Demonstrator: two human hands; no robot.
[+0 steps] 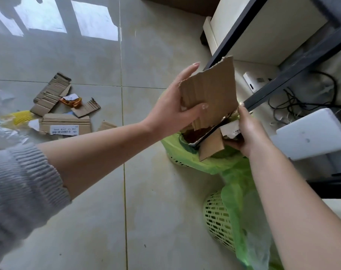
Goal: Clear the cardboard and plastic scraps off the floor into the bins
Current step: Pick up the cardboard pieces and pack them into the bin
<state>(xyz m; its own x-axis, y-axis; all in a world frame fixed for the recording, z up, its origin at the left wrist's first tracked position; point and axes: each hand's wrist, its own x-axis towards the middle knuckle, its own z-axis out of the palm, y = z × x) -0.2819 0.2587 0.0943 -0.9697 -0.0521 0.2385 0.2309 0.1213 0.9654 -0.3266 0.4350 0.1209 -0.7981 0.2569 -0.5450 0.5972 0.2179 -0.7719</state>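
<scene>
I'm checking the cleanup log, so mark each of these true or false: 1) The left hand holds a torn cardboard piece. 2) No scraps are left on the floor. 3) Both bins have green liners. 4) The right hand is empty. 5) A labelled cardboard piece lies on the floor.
1) True: the left hand grips the torn cardboard piece over the far bin.
2) False: a scrap pile remains on the floor.
3) True: the near bin is lined green too.
4) False: the right hand holds scraps.
5) True: the labelled cardboard lies flat.
</scene>
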